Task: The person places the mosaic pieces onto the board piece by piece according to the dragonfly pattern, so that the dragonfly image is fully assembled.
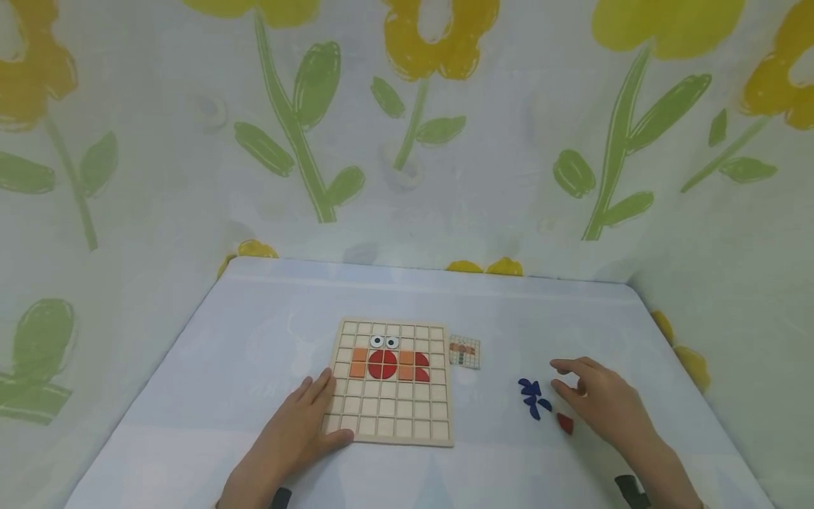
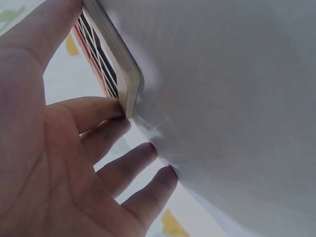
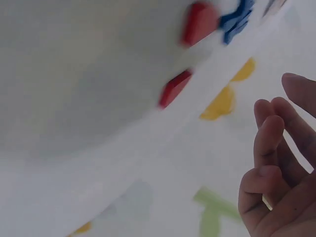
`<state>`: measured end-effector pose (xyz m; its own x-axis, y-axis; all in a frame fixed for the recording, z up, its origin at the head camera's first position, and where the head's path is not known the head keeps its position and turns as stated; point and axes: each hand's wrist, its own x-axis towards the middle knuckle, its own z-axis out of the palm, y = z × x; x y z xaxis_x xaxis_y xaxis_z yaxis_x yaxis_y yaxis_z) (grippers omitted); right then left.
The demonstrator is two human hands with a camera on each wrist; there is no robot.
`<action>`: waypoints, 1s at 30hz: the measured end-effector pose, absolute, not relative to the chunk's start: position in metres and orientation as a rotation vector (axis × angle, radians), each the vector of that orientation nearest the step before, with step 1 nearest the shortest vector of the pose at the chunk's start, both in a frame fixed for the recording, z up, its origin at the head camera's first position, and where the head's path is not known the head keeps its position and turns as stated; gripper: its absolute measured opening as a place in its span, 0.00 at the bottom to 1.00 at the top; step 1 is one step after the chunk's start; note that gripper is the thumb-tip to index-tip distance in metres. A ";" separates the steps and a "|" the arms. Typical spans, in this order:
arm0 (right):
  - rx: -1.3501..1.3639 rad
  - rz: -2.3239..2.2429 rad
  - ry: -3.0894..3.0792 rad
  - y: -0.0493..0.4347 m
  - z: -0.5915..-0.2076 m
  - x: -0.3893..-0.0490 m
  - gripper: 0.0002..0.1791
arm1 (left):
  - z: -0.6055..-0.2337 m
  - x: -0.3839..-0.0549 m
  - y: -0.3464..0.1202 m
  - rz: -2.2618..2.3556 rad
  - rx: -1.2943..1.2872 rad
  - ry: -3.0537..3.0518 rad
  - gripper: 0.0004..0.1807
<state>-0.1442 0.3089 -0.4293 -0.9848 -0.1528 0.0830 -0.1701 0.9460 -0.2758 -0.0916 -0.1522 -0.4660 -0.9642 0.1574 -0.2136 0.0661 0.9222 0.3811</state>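
My left hand (image 1: 295,428) rests at the near left corner of a wooden grid board (image 1: 397,408), thumb along the near edge and fingers at the left side. On the board lie two round eye pieces (image 1: 384,342), a red disc of quarter pieces (image 1: 382,365), orange squares (image 1: 359,363) and red quarter pieces (image 1: 421,367) at the right. My right hand (image 1: 600,396) hovers right of several dark blue pieces (image 1: 531,401), thumb and forefinger apart, nothing visible between them. A red piece (image 1: 564,423) lies below it; the right wrist view shows another red piece (image 3: 175,89).
A small pattern card (image 1: 465,352) lies against the board's right side. The white table (image 1: 242,332) meets a flower-printed cloth (image 1: 509,177) at its back and sides.
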 end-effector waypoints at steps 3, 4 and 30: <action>0.169 0.432 -3.089 0.328 -0.431 -0.143 0.23 | -0.466 -0.092 -0.154 0.541 0.180 2.848 0.57; 0.147 0.426 -3.103 0.333 -0.432 -0.143 0.24 | -0.466 -0.092 -0.155 0.533 0.178 2.847 0.57; 0.090 0.390 -3.272 0.341 -0.455 -0.151 0.11 | -0.465 -0.092 -0.154 0.558 0.186 2.844 0.57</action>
<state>-0.1507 0.3405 -0.4548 -0.9866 -0.0720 -0.1463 -0.0357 0.9707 -0.2375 -0.0922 -0.1537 -0.4651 -0.9639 0.1690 -0.2058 0.0787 0.9191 0.3862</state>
